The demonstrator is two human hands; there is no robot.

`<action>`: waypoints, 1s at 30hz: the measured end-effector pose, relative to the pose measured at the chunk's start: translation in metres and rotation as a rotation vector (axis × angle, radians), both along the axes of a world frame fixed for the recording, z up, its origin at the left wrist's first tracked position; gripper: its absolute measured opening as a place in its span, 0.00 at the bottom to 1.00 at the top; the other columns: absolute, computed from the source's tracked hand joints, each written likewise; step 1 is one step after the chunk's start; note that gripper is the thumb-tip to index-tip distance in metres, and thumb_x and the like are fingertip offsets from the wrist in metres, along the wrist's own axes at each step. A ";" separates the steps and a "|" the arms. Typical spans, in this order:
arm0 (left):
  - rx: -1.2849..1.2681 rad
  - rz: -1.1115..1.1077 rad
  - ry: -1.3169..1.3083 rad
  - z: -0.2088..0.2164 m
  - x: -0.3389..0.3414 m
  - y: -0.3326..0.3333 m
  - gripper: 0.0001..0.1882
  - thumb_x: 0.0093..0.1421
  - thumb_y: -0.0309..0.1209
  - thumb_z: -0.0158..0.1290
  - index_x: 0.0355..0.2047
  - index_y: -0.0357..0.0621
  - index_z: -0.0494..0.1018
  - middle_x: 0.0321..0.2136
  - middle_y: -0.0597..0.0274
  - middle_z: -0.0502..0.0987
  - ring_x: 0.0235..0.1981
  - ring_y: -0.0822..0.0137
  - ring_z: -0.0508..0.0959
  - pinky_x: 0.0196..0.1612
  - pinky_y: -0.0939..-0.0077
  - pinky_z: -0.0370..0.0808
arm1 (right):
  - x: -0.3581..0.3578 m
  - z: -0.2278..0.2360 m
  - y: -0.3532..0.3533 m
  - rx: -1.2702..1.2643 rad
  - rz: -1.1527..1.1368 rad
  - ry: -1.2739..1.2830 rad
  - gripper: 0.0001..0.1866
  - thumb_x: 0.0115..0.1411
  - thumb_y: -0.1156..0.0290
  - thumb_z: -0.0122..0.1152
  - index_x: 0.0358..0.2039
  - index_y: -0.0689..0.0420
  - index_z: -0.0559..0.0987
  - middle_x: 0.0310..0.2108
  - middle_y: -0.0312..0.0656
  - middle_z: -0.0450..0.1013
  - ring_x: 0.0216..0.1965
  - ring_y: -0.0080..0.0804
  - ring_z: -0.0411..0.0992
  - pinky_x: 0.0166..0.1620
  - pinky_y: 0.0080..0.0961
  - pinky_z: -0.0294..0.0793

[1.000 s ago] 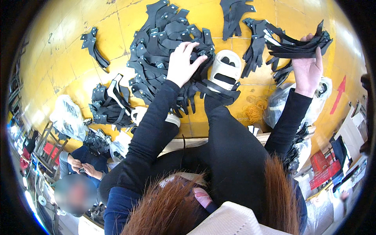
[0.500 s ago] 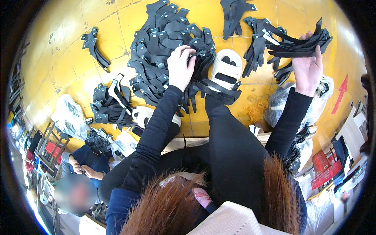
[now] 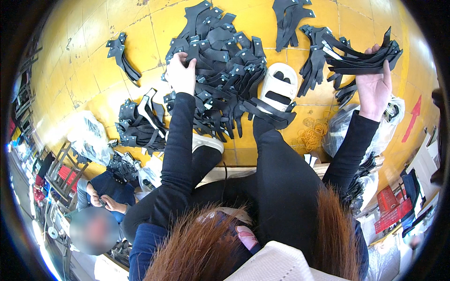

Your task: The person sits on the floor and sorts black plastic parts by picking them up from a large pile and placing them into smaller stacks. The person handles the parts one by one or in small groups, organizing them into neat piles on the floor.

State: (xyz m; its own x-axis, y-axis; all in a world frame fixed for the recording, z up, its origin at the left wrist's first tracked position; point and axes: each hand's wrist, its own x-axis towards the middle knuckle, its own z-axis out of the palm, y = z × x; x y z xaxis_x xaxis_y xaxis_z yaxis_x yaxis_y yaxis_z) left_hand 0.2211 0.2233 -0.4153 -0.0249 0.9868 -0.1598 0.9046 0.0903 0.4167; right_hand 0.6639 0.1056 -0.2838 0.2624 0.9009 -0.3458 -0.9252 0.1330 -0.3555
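Observation:
A large heap of black strap-like cut pieces [image 3: 220, 65] lies on the yellow floor [image 3: 79, 51] ahead of me. My left hand [image 3: 182, 74] reaches into the heap's left side, its fingers closed on one of the pieces. My right hand [image 3: 374, 84] is raised at the right and holds a flat bundle of black straps [image 3: 363, 58] fanned out to both sides. My legs in black stretch forward, and a white sandal [image 3: 279, 86] rests against the heap.
Smaller piles of black pieces lie at the left [image 3: 123, 55], lower left [image 3: 140, 124] and top [image 3: 290, 18]. Yellow rubber bands [image 3: 311, 133] and clear plastic bags [image 3: 89, 136] sit on the floor. Another person [image 3: 101, 206] crouches at the lower left. A red arrow [image 3: 412, 119] marks the floor.
My left hand has slid left across the heap, from beside the white sandal to the heap's left side. The right hand keeps its bundle raised, nearly still.

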 end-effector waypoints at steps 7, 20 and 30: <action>0.010 -0.020 -0.110 0.006 -0.007 -0.011 0.12 0.49 0.34 0.61 0.33 0.43 0.75 0.27 0.60 0.77 0.32 0.59 0.76 0.39 0.65 0.71 | 0.001 -0.001 0.000 0.000 0.021 -0.033 0.19 0.65 0.68 0.48 0.55 0.59 0.69 0.54 0.43 0.69 0.55 0.37 0.65 0.63 0.43 0.54; -0.038 0.427 -1.081 0.058 -0.009 0.022 0.18 0.62 0.26 0.51 0.52 0.41 0.63 0.39 0.62 0.74 0.39 0.73 0.74 0.42 0.81 0.69 | -0.006 0.000 0.001 -0.043 0.042 -0.045 0.18 0.66 0.69 0.47 0.55 0.57 0.69 0.54 0.43 0.69 0.52 0.36 0.67 0.60 0.39 0.60; -0.023 0.217 -0.616 0.026 -0.113 0.038 0.26 0.60 0.26 0.52 0.58 0.39 0.60 0.53 0.58 0.68 0.52 0.65 0.69 0.49 0.72 0.69 | -0.010 0.001 0.002 -0.159 -0.019 -0.125 0.17 0.64 0.69 0.51 0.52 0.60 0.70 0.48 0.43 0.72 0.49 0.37 0.69 0.58 0.36 0.63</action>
State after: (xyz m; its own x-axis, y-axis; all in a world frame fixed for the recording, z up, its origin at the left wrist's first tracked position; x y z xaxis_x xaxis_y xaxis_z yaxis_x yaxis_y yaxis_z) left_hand 0.1082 0.2613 -0.3894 -0.1204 0.9659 -0.2293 0.4615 0.2589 0.8485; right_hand 0.6538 0.1074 -0.2824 0.3285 0.8322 -0.4467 -0.8705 0.0833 -0.4850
